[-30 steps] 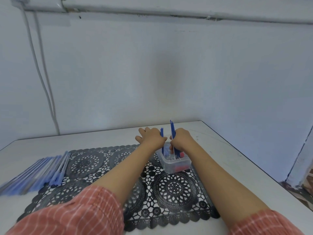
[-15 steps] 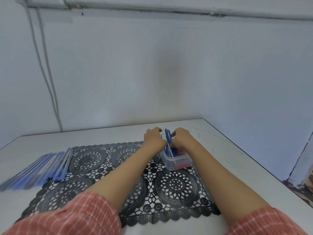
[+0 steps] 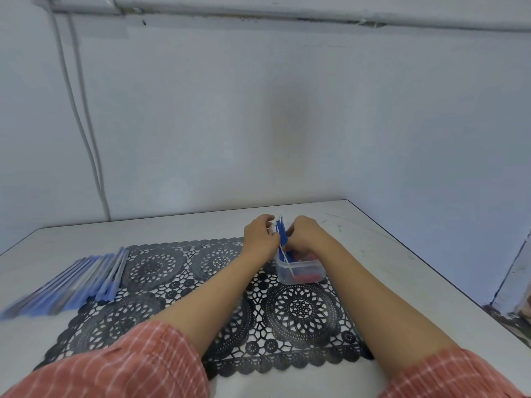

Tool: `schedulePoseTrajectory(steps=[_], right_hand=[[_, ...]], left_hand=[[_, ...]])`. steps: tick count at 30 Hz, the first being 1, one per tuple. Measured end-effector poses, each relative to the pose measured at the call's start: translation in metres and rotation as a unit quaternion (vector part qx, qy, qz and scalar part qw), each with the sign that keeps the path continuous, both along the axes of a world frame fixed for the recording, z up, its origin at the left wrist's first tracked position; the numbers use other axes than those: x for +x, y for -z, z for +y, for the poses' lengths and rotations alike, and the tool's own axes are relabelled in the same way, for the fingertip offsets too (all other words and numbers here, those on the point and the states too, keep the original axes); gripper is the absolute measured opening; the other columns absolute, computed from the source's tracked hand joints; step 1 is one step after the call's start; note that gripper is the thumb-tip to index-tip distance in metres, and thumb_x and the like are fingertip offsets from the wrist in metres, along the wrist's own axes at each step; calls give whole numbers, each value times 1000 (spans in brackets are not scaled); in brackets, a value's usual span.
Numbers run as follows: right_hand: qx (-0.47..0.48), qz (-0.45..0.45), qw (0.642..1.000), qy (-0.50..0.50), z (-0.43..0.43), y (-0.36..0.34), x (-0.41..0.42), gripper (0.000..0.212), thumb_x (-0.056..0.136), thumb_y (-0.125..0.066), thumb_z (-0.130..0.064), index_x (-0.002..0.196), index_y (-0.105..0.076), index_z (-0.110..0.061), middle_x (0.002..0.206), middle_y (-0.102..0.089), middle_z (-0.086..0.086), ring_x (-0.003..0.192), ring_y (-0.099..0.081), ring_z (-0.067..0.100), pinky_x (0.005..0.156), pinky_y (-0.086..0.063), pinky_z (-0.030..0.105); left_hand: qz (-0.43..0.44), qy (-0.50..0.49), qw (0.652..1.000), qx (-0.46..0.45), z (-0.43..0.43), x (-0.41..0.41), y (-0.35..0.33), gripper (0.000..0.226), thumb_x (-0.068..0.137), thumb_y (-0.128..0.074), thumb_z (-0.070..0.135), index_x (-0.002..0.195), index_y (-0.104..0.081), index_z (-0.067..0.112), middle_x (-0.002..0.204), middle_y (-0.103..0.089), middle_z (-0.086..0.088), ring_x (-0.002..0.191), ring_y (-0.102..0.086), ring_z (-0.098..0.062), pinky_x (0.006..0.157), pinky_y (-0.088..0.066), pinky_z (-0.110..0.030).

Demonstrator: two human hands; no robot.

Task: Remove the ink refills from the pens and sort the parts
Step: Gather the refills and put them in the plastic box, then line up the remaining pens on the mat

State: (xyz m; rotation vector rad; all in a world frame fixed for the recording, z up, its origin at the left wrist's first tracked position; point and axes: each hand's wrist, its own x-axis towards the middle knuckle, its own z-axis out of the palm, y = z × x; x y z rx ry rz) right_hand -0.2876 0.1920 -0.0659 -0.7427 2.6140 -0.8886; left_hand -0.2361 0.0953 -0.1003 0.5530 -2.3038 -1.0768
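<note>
Ink refills (image 3: pixel 282 234), head view: a blue bundle, upright, its tips rising just above the knuckles, held between the two hands over the far end of the container. Left hand (image 3: pixel 260 238): fingers curled and pressed together against the bundle's left side, fingertips hidden behind the back of the hand. Right hand (image 3: pixel 304 238): fingers curled likewise on the bundle's right side, fingertips out of sight. Clear plastic container (image 3: pixel 304 272): directly below the fingers, standing on the mat; it holds blue pieces and red pieces (image 3: pixel 309 276), kind not discernible. Thin pale stick (image 3: pixel 286 259): leans inside the container, slanting down from the fingers. Pens (image 3: pixel 86 282): a blue-grey row laid side by side, well to the left of the left-hand fingers, partly on the mat's edge, blurred. Black lace mat (image 3: pixel 172 282): under both forearms. White table (image 3: pixel 402 268): beneath the mat. Coral striped sleeves (image 3: pixel 129 366): nearest the camera, far behind the fingers.
</note>
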Motion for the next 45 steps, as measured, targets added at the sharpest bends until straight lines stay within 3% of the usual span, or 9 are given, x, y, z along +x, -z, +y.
schedulePoseTrajectory(steps=[11, 18, 25, 28, 33, 36, 39, 42, 45], right_hand=[[13, 72, 997, 38, -1, -4, -11, 22, 74, -70, 5, 96, -66, 5, 83, -70, 16, 74, -69, 28, 75, -57, 39], [18, 149, 988, 48, -1, -3, -7, 25, 79, -54, 6, 99, -67, -2, 94, -69, 14, 77, -67, 25, 73, -57, 37], [-69, 219, 973, -3, -7, -24, 31, 26, 86, -52, -5, 102, -70, -16, 103, -66, 4, 92, -62, 20, 84, -50, 30], [-125, 188, 972, -72, -19, -33, 69, 26, 86, -51, -6, 96, -72, -19, 83, -69, 4, 78, -64, 16, 73, -49, 23], [-128, 91, 972, -172, -67, -19, 116, 25, 84, -52, -5, 88, -73, -17, 72, -69, 7, 70, -65, 25, 63, -52, 24], [-123, 35, 974, -186, -107, -4, 133, 19, 86, -55, -7, 92, -73, -11, 76, -69, 9, 69, -64, 21, 62, -52, 21], [-117, -29, 973, -197, -147, 9, 154, 20, 88, -56, -8, 101, -70, -10, 89, -67, 10, 76, -61, 19, 75, -54, 32], [-111, -27, 972, -207, -177, 17, 172, 27, 88, -55, -8, 113, -65, -11, 115, -63, 9, 96, -59, 20, 81, -46, 25], [-102, -5, 973, -207, -197, 25, 184, 28, 88, -52, -7, 112, -66, -6, 115, -64, 12, 91, -59, 20, 80, -46, 26]], left_hand=[[4, 0, 1000, 17, -3, -8, 2, 40, 87, -57, 2, 126, -54, 6, 121, -60, -9, 92, -53, -11, 79, -40, -18], [8, 4, 1000, 20, -7, 0, 0, 32, 95, -52, 14, 126, -55, 8, 120, -61, -8, 94, -54, -11, 81, -41, -20], [-17, -30, 997, -76, -50, 39, -18, 20, 92, -51, 10, 94, -71, 12, 95, -68, -1, 78, -56, -8, 73, -41, -19], [-41, -57, 993, -97, -87, 68, -30, 20, 90, -50, 9, 91, -70, 12, 87, -66, -1, 70, -56, -9, 66, -42, -21], [-89, -139, 979, -122, -151, 121, -37, 22, 86, -52, 9, 88, -73, 3, 87, -71, -11, 83, -63, -25, 73, -49, -31], [-149, -181, 965, -118, -185, 150, -35, 21, 85, -52, 7, 88, -70, -3, 88, -69, -18, 82, -63, -31, 70, -50, -35], [-216, -224, 942, -125, -213, 180, -34, 13, 82, -49, 0, 69, -53, -1, 69, -56, -17, 65, -53, -27, 54, -38, -28], [-258, -248, 926, -117, -240, 207, -28, 16, 81, -49, -1, 65, -49, 4, 84, -61, -23, 79, -59, -34, 63, -41, -31], [-281, -253, 919, -117, -259, 228, -21, 17, 84, -52, 3, 89, -66, -5, 100, -65, -26, 97, -62, -39, 77, -51, -38]])
